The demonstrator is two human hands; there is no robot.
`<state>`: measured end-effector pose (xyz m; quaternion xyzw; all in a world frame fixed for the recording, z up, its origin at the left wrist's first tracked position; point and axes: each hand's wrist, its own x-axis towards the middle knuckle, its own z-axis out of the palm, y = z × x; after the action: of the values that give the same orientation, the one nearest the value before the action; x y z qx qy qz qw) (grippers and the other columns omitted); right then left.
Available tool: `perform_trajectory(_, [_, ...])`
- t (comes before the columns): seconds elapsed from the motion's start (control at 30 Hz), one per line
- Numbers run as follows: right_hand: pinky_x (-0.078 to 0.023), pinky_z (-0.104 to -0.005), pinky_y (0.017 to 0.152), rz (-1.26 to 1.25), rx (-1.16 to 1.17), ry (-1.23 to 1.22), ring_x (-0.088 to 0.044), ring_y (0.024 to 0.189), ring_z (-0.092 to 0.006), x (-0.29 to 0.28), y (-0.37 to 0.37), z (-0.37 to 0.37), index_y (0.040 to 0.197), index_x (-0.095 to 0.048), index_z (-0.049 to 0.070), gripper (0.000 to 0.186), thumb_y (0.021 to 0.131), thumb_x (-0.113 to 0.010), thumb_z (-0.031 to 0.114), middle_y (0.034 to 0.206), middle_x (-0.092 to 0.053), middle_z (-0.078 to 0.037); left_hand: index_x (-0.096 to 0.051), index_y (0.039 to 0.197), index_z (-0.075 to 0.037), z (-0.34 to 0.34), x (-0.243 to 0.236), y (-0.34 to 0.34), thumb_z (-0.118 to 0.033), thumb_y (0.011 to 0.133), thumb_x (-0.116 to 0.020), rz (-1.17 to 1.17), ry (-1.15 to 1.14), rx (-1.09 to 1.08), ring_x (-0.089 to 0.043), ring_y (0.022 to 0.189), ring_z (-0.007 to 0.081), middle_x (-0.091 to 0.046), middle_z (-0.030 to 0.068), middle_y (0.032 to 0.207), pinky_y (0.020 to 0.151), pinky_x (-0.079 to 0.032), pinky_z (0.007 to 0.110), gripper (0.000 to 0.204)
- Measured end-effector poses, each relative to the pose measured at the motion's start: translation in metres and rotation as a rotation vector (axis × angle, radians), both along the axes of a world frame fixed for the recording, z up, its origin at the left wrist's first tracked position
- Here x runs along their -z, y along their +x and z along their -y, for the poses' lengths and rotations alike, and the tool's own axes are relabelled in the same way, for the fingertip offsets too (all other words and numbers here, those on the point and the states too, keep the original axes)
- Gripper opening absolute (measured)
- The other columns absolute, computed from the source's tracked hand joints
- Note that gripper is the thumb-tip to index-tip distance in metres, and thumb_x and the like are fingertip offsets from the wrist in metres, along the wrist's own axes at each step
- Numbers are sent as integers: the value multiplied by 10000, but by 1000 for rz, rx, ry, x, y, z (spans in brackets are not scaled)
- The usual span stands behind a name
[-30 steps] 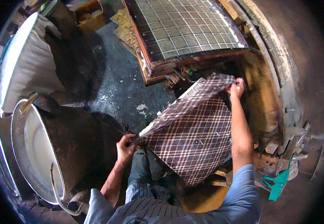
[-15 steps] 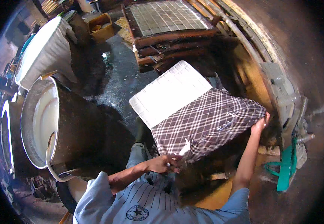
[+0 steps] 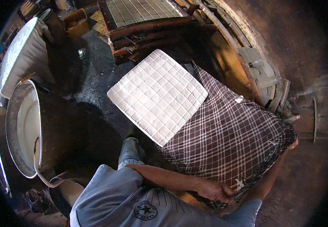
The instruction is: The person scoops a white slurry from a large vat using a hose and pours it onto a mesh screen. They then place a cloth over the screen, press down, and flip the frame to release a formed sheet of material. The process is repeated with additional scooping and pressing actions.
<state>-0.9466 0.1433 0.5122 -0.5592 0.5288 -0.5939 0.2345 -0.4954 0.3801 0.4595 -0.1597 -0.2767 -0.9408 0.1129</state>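
A square white slab (image 3: pixel 158 96), its top marked with a grid like pressed tofu, lies uncovered in front of me. Dark brown plaid cloth (image 3: pixel 232 132) with white lines stretches from the slab's right edge toward me, bits of white stuck to it. Close to my body, my left hand (image 3: pixel 216 191) is closed on the near edge of this cloth. My right hand (image 3: pixel 294 144) grips the cloth's right corner, with most of its fingers hidden behind the fabric. What supports the slab is mostly hidden.
To the left stands a large vat (image 3: pixel 39 128) of pale liquid with a hose over its rim. Behind it is a round cloth-draped container (image 3: pixel 24 56). Stacked wooden frames (image 3: pixel 148 28) carry another gridded white slab ahead. A yellow crate (image 3: pixel 75 23) sits beyond the wet floor.
Both hands have drawn the cloth right and toward me, spreading it wider. More of the white slab is bare, showing its grid. The view has shifted to the right.
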Motion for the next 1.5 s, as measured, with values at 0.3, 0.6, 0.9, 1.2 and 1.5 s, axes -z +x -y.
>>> perform_trajectory(0.3, [-439, -345, 912, -128, -454, 273, -569, 970, -170, -35, 130, 64, 1195, -529, 82, 306, 955, -464, 261, 1135, -583, -87, -448, 1310, -5, 48, 139, 10, -288, 916, -558, 680, -917, -559, -452, 1236, 306, -540, 136, 1263, 1022, -366, 403, 498])
perform_trajectory(0.6, [-427, -426, 976, -614, -250, 867, -546, 1142, -353, 391, 253, -88, 1313, -514, 170, 563, 766, -619, 87, 1230, -573, -200, -531, 1232, -57, 225, 338, 249, 7, 827, -660, 996, -212, -1027, -590, 923, 129, -611, 46, 1160, 845, -504, 283, 430])
perform_trajectory(0.9, [-463, -379, 911, -214, 102, 1400, -574, 1060, -276, 417, 349, -194, 1286, -521, 69, 495, 813, -621, 175, 1163, -599, -121, -579, 1158, -43, 348, 377, 511, -158, 882, -628, 1552, -178, -1373, -565, 983, 135, -610, 56, 1068, 857, -459, 293, 303])
perform_trajectory(1.2, [-465, -394, 898, 213, 469, 1154, -572, 1043, -273, 465, 358, -138, 1282, -525, 71, 511, 842, -650, 297, 1125, -607, -101, -584, 1179, -55, 387, 392, 492, -286, 870, -663, 1642, -279, -767, -584, 1001, 171, -632, 48, 1089, 863, -463, 344, 393])
perform_trajectory(1.5, [-439, -405, 899, 93, 175, 1150, -531, 1064, -269, 462, 400, -44, 1295, -499, 30, 636, 822, -693, 407, 1197, -557, -114, -576, 1195, -24, 395, 384, 463, -330, 715, -824, 1692, -485, -873, -611, 992, 207, -655, 93, 1086, 880, -478, 364, 621])
